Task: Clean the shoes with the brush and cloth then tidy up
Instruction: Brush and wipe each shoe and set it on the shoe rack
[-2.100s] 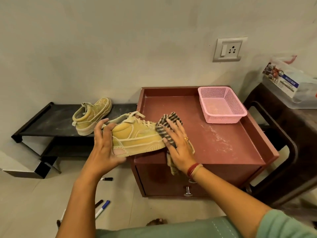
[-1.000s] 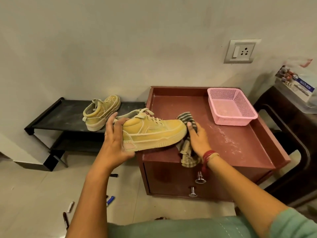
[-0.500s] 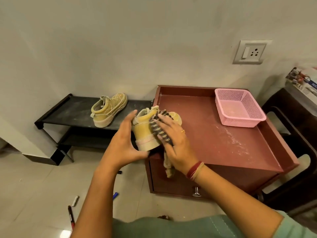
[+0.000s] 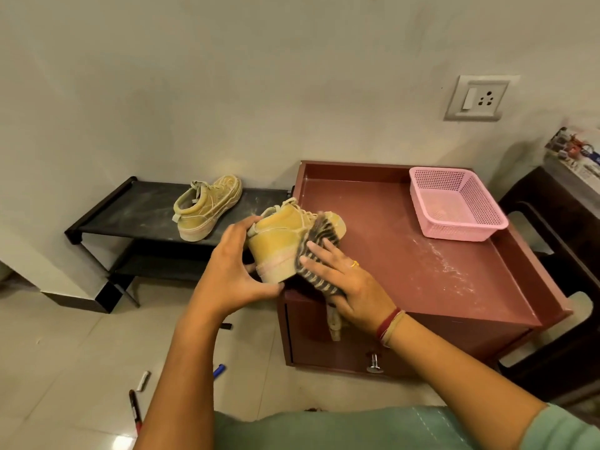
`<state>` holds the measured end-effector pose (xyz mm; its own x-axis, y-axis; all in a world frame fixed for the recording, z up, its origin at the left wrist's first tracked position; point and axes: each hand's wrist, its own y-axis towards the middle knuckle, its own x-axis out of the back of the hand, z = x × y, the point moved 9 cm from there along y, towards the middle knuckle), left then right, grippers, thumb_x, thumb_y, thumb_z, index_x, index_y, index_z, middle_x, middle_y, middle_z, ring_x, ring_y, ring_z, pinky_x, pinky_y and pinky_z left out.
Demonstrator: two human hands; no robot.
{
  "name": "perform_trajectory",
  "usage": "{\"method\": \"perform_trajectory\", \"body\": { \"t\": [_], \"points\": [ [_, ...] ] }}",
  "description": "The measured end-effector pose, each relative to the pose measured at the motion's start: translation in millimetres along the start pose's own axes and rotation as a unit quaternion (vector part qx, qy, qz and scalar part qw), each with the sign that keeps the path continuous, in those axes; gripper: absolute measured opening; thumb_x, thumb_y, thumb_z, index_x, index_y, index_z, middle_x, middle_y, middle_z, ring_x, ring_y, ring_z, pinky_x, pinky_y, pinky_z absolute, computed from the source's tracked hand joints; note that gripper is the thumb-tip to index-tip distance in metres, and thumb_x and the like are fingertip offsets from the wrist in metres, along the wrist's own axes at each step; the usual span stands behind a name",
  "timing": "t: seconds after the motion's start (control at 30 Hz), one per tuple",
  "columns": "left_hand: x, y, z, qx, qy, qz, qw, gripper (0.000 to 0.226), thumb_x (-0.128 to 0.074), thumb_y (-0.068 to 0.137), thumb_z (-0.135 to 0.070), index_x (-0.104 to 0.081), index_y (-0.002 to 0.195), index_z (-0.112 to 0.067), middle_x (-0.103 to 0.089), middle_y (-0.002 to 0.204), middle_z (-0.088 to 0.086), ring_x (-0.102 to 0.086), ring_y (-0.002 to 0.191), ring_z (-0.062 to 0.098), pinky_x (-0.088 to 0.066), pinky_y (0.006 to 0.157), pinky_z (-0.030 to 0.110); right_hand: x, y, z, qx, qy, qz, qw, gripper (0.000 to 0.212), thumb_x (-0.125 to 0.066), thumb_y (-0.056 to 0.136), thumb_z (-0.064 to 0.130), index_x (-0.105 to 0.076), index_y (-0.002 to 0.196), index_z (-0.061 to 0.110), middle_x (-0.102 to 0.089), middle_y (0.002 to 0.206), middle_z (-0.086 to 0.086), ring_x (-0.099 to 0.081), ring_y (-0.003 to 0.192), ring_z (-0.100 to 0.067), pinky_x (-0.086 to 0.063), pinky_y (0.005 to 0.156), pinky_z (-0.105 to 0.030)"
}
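While the left hand (image 4: 233,274) curls round the heel of the yellow shoe (image 4: 276,245), fingers over the collar and thumb beneath the sole, the shoe sits heel towards the person at the front left corner of the red-brown cabinet (image 4: 422,264); whether the sole touches the top is hard to tell. The right hand (image 4: 344,280) lies flat, fingers spread and nearly straight, pressing the striped cloth (image 4: 319,230) against the shoe's right side, and the cloth's tail hangs below the palm over the cabinet's front edge. The second shoe (image 4: 207,207) stands on the black rack (image 4: 136,212) left of the cabinet, well apart from the hands. A pink basket (image 4: 454,203) sits at the cabinet's far right corner, and pens (image 4: 134,407) lie scattered on the tiled floor.
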<state>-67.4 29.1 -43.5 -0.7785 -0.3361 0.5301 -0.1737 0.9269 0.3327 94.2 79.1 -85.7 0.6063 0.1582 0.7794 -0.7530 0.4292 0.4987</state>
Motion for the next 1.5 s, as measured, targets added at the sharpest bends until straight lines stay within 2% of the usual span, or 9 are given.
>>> {"method": "perform_trajectory", "body": {
  "t": [0.13, 0.27, 0.37, 0.6, 0.7, 0.8, 1.03, 1.23, 1.5],
  "points": [
    [0, 1, 2, 0.017, -0.022, 0.002, 1.0, 0.101, -0.091, 0.053, -0.017, -0.037, 0.136, -0.033, -0.037, 0.126, -0.025, -0.043, 0.119, -0.003, -0.052, 0.075, 0.009, 21, -11, -53, -0.169, 0.041, -0.054, 0.983, 0.054, -0.04, 0.092, 0.018, -0.028, 0.143, 0.03, -0.026, 0.15, 0.012, -0.021, 0.142, -0.015, -0.027, 0.113, -0.046],
    [0, -2, 6, 0.032, -0.043, 0.015, 0.998, 0.101, -0.084, 0.05, -0.033, -0.034, 0.137, -0.037, -0.036, 0.13, -0.023, -0.042, 0.118, -0.007, -0.052, 0.076, 0.011, 26, 6, -16, -0.104, 0.053, -0.079, 0.99, 0.051, -0.038, 0.092, 0.019, -0.032, 0.143, 0.021, -0.031, 0.151, 0.004, -0.023, 0.142, -0.012, -0.019, 0.117, -0.032],
    [1, -4, 12, 0.048, -0.065, 0.02, 0.997, 0.097, -0.089, 0.056, -0.012, -0.036, 0.134, -0.036, -0.036, 0.129, -0.025, -0.045, 0.117, -0.002, -0.052, 0.073, 0.012, 3, 9, -13, -0.079, 0.021, -0.022, 0.996, 0.056, -0.039, 0.092, 0.014, -0.025, 0.144, 0.027, -0.027, 0.152, 0.007, -0.017, 0.144, -0.012, -0.012, 0.118, -0.032],
    [-1, -6, 18, 0.061, -0.077, 0.041, 0.994, 0.099, -0.087, 0.059, -0.003, -0.034, 0.135, -0.038, -0.035, 0.132, -0.021, -0.043, 0.119, -0.004, -0.053, 0.077, 0.015, 25, -25, -123, -0.384, 0.103, -0.118, 0.91, 0.032, -0.046, 0.097, 0.025, -0.058, 0.123, 0.012, -0.065, 0.111, -0.01, -0.059, 0.106, -0.028, -0.042, 0.082, -0.028],
    [-3, -6, 21, 0.067, -0.07, 0.053, 0.994, 0.101, -0.086, 0.061, -0.005, -0.029, 0.136, -0.043, -0.032, 0.137, -0.014, -0.045, 0.122, 0.007, -0.054, 0.08, 0.016, 39, -16, -101, -0.332, 0.175, -0.213, 0.902, 0.03, -0.047, 0.097, 0.018, -0.056, 0.125, 0.012, -0.059, 0.116, 0.001, -0.055, 0.111, -0.018, -0.042, 0.094, -0.029],
    [-5, -7, 24, 0.081, -0.086, 0.059, 0.991, 0.101, -0.084, 0.062, -0.002, -0.028, 0.134, -0.046, -0.035, 0.136, -0.01, -0.055, 0.113, 0.015, -0.055, 0.075, 0.017, 20, 6, -75, -0.249, 0.144, -0.113, 0.951, 0.039, -0.047, 0.097, 0.016, -0.045, 0.136, 0.016, -0.044, 0.134, 0.008, -0.038, 0.128, -0.006, -0.028, 0.108, -0.02],
    [-5, -10, 16, 0.078, -0.107, 0.047, 0.99, 0.099, -0.083, 0.062, 0.003, -0.032, 0.133, -0.044, -0.04, 0.13, -0.017, -0.061, 0.105, 0.015, -0.057, 0.067, 0.024, 47, -9, -121, -0.394, 0.096, -0.118, 0.906, 0.034, -0.046, 0.097, 0.022, -0.054, 0.128, 0.011, -0.063, 0.119, -0.011, -0.058, 0.108, -0.027, -0.04, 0.083, -0.023],
    [-4, -14, 7, 0.064, -0.112, 0.019, 0.991, 0.101, -0.084, 0.059, 0.004, -0.034, 0.134, -0.04, -0.042, 0.131, -0.01, -0.061, 0.104, 0.017, -0.058, 0.065, 0.024, 131, -13, -71, -0.322, -0.04, -0.175, 0.929, 0.044, -0.046, 0.089, -0.002, -0.052, 0.13, 0.011, -0.06, 0.124, -0.011, -0.055, 0.113, -0.027, -0.038, 0.094, -0.026],
    [18, -18, -11, 0.026, -0.105, -0.122, 0.987, 0.102, -0.088, 0.056, 0.001, -0.033, 0.134, -0.036, -0.033, 0.133, -0.015, -0.049, 0.112, -0.002, -0.057, 0.069, 0.019, 69, -28, -81, -0.352, -0.137, -0.013, 0.926, 0.046, -0.045, 0.091, 0.007, -0.043, 0.136, 0.016, -0.048, 0.138, -0.011, -0.044, 0.127, -0.032, -0.032, 0.108, -0.039]
  ]
}}
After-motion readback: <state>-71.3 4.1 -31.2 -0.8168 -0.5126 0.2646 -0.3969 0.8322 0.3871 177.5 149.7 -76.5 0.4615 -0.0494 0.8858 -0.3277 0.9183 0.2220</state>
